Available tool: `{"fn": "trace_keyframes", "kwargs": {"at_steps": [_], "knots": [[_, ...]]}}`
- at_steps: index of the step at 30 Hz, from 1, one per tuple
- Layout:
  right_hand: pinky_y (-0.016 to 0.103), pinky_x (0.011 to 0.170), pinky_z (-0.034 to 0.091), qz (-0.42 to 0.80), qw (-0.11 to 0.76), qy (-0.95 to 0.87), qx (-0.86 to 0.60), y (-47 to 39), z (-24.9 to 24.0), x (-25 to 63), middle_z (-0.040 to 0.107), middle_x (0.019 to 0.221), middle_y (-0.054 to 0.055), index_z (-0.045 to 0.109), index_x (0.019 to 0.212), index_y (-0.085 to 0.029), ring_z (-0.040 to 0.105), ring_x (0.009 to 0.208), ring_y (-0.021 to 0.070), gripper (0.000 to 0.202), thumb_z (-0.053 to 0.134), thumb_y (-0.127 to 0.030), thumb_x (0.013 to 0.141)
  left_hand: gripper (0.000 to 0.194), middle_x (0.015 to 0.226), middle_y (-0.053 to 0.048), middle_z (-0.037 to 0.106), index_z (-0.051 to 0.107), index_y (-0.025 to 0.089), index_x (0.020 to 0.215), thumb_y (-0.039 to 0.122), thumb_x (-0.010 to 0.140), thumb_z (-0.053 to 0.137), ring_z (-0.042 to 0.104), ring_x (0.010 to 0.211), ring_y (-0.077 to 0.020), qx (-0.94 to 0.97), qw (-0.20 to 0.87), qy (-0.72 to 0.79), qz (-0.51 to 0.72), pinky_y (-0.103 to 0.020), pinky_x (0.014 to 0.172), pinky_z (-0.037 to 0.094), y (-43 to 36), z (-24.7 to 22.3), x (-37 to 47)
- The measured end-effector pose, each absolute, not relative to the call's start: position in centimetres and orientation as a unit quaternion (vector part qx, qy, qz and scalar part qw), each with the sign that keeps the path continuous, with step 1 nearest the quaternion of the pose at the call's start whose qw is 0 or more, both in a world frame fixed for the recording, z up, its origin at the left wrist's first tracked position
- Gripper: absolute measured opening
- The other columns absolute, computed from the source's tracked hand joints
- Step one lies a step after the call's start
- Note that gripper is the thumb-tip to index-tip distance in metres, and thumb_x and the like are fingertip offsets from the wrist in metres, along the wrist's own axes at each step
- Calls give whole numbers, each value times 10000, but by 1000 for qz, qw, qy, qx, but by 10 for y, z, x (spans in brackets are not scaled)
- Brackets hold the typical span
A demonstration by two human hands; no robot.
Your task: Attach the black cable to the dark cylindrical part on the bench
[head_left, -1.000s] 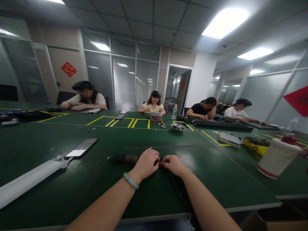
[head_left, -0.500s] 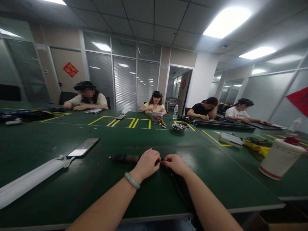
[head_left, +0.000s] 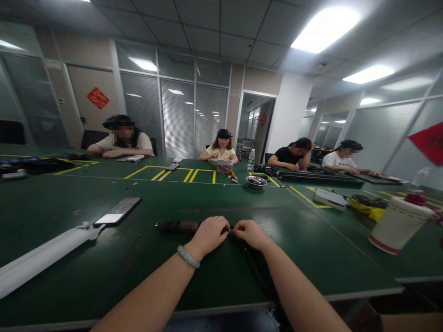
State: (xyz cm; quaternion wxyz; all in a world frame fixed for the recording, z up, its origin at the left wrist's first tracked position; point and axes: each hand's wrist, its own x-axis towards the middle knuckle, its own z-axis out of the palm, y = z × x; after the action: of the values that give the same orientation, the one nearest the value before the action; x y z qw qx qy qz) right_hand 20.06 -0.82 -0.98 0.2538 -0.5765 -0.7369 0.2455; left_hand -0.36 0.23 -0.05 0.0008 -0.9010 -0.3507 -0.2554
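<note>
A dark cylindrical tool (head_left: pixel 178 226) lies on the green table, its metal tip pointing left. My left hand (head_left: pixel 212 235) is wrapped over the tool's right end, with a pale bangle (head_left: pixel 188 257) on the wrist. Touching it on the right, my right hand (head_left: pixel 249 234) pinches a small piece at the tool's end; what that piece is cannot be made out. A black cable (head_left: pixel 255 267) runs from there down to the table's front edge, partly behind my right forearm.
A phone (head_left: pixel 117 212) in a white holder arm (head_left: pixel 44 259) is at the left. A metal bowl (head_left: pixel 256 182) and a cream container (head_left: pixel 398 225) stand further off. Several people sit across the table (head_left: pixel 166 193), near a bottle (head_left: pixel 251 159) and a wired box (head_left: pixel 224 166).
Both hands keep nearly the same place and grip. The whole view has shifted slightly, and one person's hands across the table have moved.
</note>
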Motion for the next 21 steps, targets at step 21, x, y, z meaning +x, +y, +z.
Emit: {"fn": "trace_keyframes", "kwargs": {"at_steps": [21], "knots": [[215,587,411,225,232,-739,-591,-13,-5,198,712,714,6,738,858,-201,639,646,133,188,606,-332,837,63,916,-17,629,611,207,901,192,862,564,576,874,-179,-906,-3,-338,-256,-313,788,446,3,-1,-2]]}}
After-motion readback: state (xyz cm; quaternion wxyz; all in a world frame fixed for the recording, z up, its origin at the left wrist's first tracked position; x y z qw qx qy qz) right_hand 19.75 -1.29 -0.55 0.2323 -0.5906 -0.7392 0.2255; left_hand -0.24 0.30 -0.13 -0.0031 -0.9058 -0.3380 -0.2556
